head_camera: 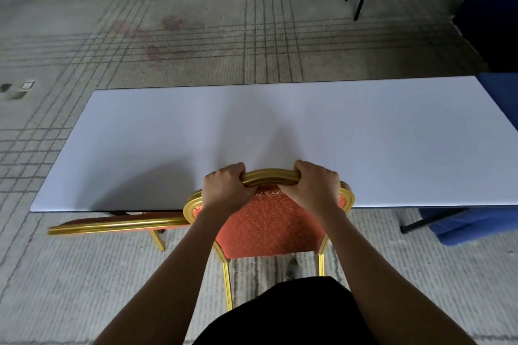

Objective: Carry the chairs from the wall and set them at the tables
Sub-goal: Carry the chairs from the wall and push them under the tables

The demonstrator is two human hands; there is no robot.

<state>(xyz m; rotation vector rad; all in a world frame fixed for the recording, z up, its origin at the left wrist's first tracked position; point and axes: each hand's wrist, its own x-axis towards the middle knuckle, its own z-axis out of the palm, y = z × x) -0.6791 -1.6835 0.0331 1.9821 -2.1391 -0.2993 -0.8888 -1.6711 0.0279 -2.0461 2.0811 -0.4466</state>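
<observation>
— Chair (266,218) first: where is it?

— Bottom centre of the frame, red-backed with a gold frame, facing the white table (168,134). The top of its back overlaps the table's near edge in the picture. The seat is hidden from me, so I can't say how far under it sits.

— And your grip?

— Both hands are on the gold top rail. My left hand (224,190) curls round it left of centre, my right hand (311,187) right of centre, with a stretch of bare rail between them. The fingers wrap over the far side.

— Which step is this, then?

— Setting down, I'd judge. The carrying looks finished and this is the final placing. A second chair (112,225) of the same kind stands at lower left, just beside mine, its back seen edge-on along the table.

— What does the next move call for?

— I can't see whether the feet are on the carpet (84,274), because my dark clothing covers them. I'd want all four down, the back squared to the table edge and some room kept from its neighbour. Only then would I let go of the rail.

— Any writing or brands?

— None I can read. The table top is blank. A small floor plate (28,84) at mid left is too blurred to make out. The blue cloth (499,98) at the right edge shows no label.
</observation>
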